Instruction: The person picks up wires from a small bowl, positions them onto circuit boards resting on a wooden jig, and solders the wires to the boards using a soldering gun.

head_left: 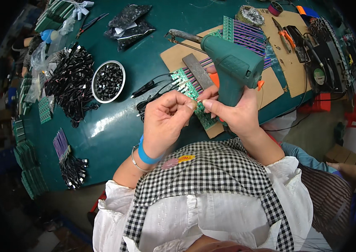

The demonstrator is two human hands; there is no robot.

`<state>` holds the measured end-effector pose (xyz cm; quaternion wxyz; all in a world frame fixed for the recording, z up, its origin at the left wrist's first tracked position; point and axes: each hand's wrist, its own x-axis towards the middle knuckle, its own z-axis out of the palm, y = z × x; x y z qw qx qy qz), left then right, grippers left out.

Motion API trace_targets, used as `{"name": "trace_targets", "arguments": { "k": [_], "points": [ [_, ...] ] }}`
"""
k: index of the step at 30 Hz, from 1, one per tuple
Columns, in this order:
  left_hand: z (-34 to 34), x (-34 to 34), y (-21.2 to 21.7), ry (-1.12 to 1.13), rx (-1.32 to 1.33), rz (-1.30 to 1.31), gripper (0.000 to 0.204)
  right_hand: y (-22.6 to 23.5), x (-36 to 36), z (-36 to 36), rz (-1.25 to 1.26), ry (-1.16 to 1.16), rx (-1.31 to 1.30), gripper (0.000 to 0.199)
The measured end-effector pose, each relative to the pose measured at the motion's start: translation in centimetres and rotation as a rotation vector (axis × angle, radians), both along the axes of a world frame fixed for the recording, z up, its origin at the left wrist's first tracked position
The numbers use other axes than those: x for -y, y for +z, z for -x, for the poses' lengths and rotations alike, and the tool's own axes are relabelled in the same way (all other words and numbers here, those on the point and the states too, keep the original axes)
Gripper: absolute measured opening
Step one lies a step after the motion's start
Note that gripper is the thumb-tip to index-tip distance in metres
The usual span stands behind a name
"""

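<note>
Green table (108,145) under cardboard (176,56), black cables (71,80), round bowl (106,101), dark bags (132,35).

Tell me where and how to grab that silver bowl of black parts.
Probably by its right rim, coming from the right, pinching the edge: the silver bowl sits upright with its round rim exposed there, toward the left hand, while the heap of black cables crowds its left side.

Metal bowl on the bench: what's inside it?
The round metal bowl holds a heap of small black parts, with paler bits showing among them. The heap covers the bowl's floor, so whatever lies beneath its top layer cannot be seen.
</note>
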<state>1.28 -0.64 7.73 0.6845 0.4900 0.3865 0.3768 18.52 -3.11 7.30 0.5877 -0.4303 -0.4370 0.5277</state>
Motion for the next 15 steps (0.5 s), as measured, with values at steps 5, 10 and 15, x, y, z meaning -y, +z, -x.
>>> {"name": "trace_targets", "arguments": {
  "k": [5,10,15],
  "points": [
    [-0.11,0.24,-0.01,0.03,-0.103,-0.108,0.007,0.09,0.1,0.33,0.006,-0.027,-0.021,0.05],
    [-0.27,0.12,-0.45,0.057,-0.227,-0.222,0.007,0.37,-0.18,0.38,0.071,-0.039,0.008,0.049],
    [-0.77,0.44,-0.75,0.151,-0.249,-0.325,0.007,-0.38,-0.11,0.27,0.032,-0.044,0.027,0.049]
  ]
}}
